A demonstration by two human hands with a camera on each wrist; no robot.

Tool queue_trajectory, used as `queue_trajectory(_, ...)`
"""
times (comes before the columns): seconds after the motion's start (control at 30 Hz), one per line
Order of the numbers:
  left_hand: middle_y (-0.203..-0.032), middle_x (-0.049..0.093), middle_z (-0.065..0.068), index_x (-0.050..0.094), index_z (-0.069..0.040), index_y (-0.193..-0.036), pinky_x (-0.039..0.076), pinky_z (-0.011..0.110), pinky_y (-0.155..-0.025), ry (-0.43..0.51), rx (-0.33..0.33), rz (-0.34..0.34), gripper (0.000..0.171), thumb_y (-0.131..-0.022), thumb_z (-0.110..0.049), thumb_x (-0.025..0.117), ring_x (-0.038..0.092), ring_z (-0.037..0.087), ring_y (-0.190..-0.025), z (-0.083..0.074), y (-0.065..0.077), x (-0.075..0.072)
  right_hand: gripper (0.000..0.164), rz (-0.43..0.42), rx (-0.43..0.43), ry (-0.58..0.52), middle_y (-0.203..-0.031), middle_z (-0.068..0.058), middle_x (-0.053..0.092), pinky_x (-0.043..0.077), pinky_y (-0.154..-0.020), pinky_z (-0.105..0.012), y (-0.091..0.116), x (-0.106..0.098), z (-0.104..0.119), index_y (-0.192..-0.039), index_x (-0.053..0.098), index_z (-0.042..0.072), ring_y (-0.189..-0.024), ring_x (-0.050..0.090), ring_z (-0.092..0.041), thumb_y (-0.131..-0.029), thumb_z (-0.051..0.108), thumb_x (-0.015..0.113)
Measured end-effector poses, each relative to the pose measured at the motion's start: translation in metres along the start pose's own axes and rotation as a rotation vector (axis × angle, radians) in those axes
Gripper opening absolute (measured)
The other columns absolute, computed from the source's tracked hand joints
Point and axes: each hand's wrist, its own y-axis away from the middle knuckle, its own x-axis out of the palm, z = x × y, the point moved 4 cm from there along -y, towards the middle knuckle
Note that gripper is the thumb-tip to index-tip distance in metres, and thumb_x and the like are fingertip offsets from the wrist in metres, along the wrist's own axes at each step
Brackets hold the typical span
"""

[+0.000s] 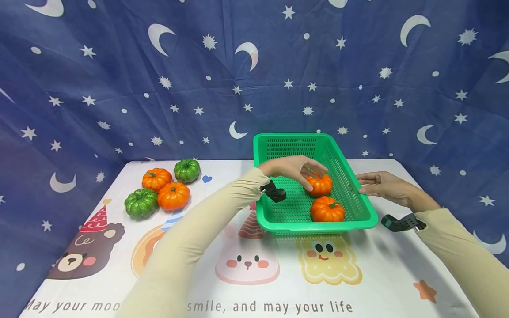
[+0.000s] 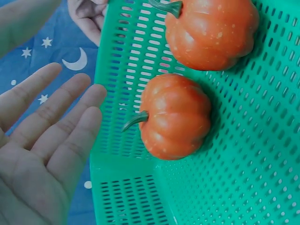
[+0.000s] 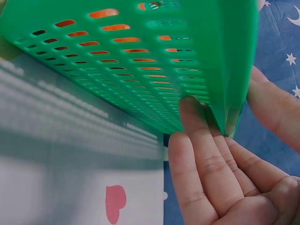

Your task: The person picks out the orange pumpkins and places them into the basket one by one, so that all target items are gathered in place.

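A green plastic basket (image 1: 286, 226) with slotted walls stands on the table, holding two orange toy pumpkins. My left hand (image 1: 296, 170) is over the basket, fingers extended and apart, close to the rear pumpkin (image 1: 323, 185). In the left wrist view its palm (image 2: 28, 183) is bare and a gap shows between the fingers and the pumpkin (image 2: 176, 116). The front pumpkin (image 1: 327, 209) lies by the basket's near right corner. My right hand (image 1: 387, 189) holds the basket's right rim; in the right wrist view, fingers (image 3: 206, 159) touch the outer wall and the thumb (image 3: 274, 110) lies across the rim.
On the table's left side sit two more orange pumpkins (image 1: 173, 196) and two green ones (image 1: 141, 203), grouped closely. A white cloth (image 1: 238, 296) with cartoon prints covers the table. Behind it hangs a blue curtain (image 1: 222, 70) with moons and stars.
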Motion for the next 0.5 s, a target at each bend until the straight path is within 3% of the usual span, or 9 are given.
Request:
queue_trajectory(0.27, -0.146, 0.041, 0.015, 0.04, -0.008, -0.142, 0.045, 0.024, -0.102, 0.045, -0.016, -0.046, 0.068, -0.081, 0.0, 0.069, 0.043, 0.029, -0.134, -0.002, 0.018, -0.008, 0.072, -0.003, -0.012, 0.001, -0.147, -0.035, 0.024, 0.05, -0.09, -0.018, 0.001, 0.0, 0.0, -0.144, 0.018, -0.013, -0.098, 0.054, 0.014, -0.091, 0.014, 0.059)
queue_trajectory(0.5, -0.145, 0.043, 0.013, 0.038, -0.007, -0.143, 0.046, 0.027, -0.102, 0.088, 0.012, -0.106, 0.069, -0.082, 0.0, 0.069, 0.047, 0.023, -0.131, -0.004, 0.035, -0.017, 0.071, -0.011, -0.007, 0.006, -0.146, -0.032, 0.03, 0.05, -0.089, -0.016, 0.0, -0.001, -0.001, -0.144, 0.019, -0.013, -0.098, 0.054, 0.014, -0.091, 0.013, 0.06)
